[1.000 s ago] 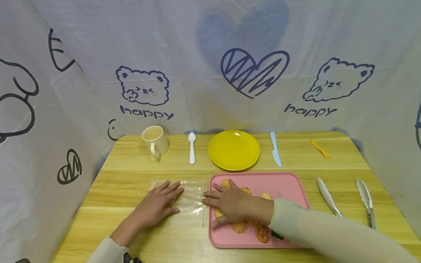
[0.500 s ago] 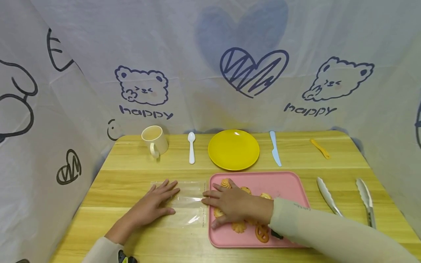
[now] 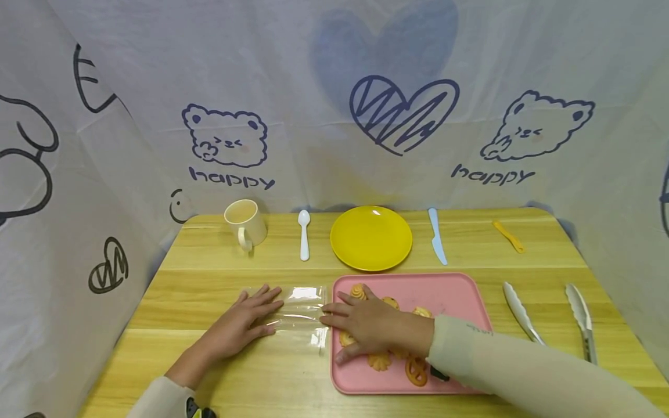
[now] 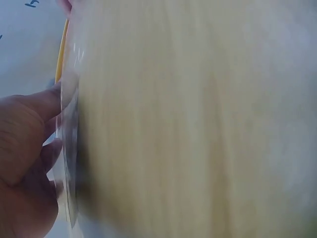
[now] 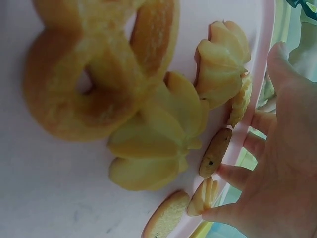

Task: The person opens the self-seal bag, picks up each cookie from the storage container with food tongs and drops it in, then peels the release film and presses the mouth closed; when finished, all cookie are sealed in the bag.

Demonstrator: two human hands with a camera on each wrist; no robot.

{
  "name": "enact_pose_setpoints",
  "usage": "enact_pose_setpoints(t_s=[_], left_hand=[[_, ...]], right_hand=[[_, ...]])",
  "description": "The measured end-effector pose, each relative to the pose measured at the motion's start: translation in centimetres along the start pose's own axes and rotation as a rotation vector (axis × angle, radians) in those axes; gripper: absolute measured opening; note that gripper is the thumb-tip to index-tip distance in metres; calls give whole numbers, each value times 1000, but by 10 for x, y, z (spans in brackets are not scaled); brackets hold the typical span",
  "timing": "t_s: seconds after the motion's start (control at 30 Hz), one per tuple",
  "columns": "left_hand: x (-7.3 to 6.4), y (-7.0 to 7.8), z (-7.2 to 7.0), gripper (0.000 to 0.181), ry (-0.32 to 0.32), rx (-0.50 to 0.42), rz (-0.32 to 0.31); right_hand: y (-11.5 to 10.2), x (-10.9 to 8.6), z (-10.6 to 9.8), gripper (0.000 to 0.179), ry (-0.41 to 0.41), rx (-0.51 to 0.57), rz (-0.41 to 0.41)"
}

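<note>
A clear plastic bag [image 3: 300,310] lies rumpled on the wooden table, left of a pink tray [image 3: 444,290]. My left hand [image 3: 237,325] rests at the bag's left side with its fingers spread. In the left wrist view, its thumb [image 4: 47,101] overlaps the film's edge. Over the tray's left part is my right hand [image 3: 366,322], fingers stretched past the rim towards the bag. Cookies lie under and around it: a swirl cookie [image 3: 358,291], a pretzel [image 5: 49,99] and a flower-shaped cookie [image 5: 153,144]. The hand hides part of them.
Behind the tray stands a yellow plate [image 3: 371,238], with a white spoon [image 3: 304,235] and a cream mug [image 3: 245,224] to its left. A pale blue knife [image 3: 438,237] and a yellow utensil [image 3: 508,236] lie to the right. Tongs [image 3: 585,325] rest right of the tray.
My left hand has slid a little to the left. The bag's folds and shine have shifted, its near edge now slightly farther back. My right hand has stayed in place.
</note>
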State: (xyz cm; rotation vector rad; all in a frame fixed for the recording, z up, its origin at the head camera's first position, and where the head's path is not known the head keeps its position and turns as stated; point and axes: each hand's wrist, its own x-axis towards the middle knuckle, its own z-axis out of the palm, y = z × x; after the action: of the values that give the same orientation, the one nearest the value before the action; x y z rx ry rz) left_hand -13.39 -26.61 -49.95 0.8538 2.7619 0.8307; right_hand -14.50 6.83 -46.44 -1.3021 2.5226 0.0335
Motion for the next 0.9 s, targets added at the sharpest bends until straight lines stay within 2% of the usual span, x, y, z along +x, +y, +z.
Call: enact_pose_setpoints(t_s=[0.33, 0.5, 0.7, 0.9], left_hand=[[1, 4, 1, 37, 56, 28, -17], [3, 11, 4, 38, 69, 53, -7], [4, 16, 12, 48, 22, -30, 4], [4, 11, 15, 46, 51, -101, -28]], right_hand=[[1, 1, 1, 86, -5, -12, -3], [1, 1, 1, 86, -5, -10, -1], [1, 1, 1, 86, -6, -20, -5], [0, 1, 2, 86, -4, -21, -1]])
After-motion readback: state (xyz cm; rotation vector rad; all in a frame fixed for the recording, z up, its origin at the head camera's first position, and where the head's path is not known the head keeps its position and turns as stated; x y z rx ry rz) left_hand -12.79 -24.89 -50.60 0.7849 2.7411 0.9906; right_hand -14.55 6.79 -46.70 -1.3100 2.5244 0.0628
